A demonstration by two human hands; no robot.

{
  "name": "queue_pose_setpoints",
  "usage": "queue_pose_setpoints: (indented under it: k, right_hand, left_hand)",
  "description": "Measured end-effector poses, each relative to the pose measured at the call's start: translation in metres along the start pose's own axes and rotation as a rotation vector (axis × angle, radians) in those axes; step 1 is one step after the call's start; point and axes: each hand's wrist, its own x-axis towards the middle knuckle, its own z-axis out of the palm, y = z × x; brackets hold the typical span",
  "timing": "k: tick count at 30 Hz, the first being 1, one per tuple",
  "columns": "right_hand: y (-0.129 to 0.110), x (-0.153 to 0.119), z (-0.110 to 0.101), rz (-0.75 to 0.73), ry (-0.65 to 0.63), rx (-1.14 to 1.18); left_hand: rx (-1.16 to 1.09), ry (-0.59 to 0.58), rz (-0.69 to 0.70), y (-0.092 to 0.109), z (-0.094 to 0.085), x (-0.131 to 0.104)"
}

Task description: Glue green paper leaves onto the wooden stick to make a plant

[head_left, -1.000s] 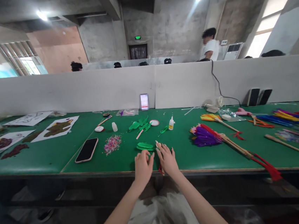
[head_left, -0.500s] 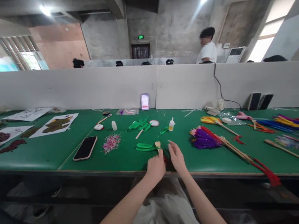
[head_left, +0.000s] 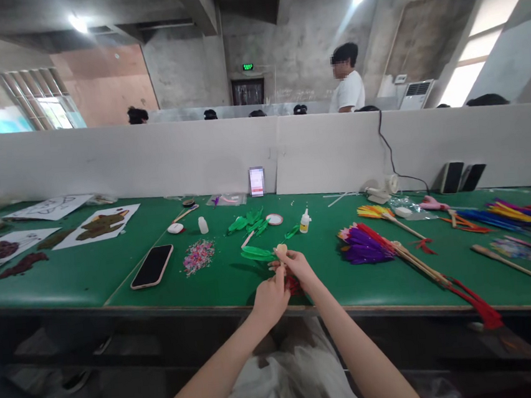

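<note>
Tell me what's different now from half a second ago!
The right hand moved left and took hold of the wooden stick near its top. The left hand holds the stick, as before. Across the room, the person in the white shirt moved left in the picture. The black phone and purple feathers stayed put.

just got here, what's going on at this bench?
A person's left hand holds a pale stick with a rounded top; the right hand has its fingers at that top, though whether its grip is closed is unclear. A green feather-like piece extends to the left of the stick. More loose green pieces lie farther back, and a small white bottle stands upright near them.
</note>
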Motion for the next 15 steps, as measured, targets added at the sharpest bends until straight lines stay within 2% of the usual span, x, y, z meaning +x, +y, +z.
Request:
queue_pose_setpoints:
  k: [3, 5, 8, 9, 11, 15]
  right_hand:
    - [0.003, 0.002, 0.002, 0.022, 0.005, 0.041]
    - [0.003, 0.001, 0.000, 0.030, 0.012, 0.061]
    - [0.002, -0.003, -0.005, 0.037, 0.016, 0.083]
    - [0.002, -0.004, -0.006, 0.036, 0.013, 0.090]
    - [0.002, -0.007, -0.008, 0.030, 0.000, 0.098]
    - [0.005, -0.013, -0.008, 0.020, -0.041, 0.093]
  left_hand:
    - [-0.170, 0.053, 0.019, -0.007, -0.003, -0.006]
    - [-0.349, 0.180, -0.056, -0.017, -0.008, -0.009]
    - [-0.664, 0.458, -0.364, -0.037, -0.019, -0.004]
    - [-0.786, 0.503, -0.476, -0.045, -0.023, 0.000]
    - [-0.884, 0.457, -0.533, -0.058, -0.029, 0.013]
    - [-1.024, 0.200, -0.521, -0.074, -0.037, 0.039]
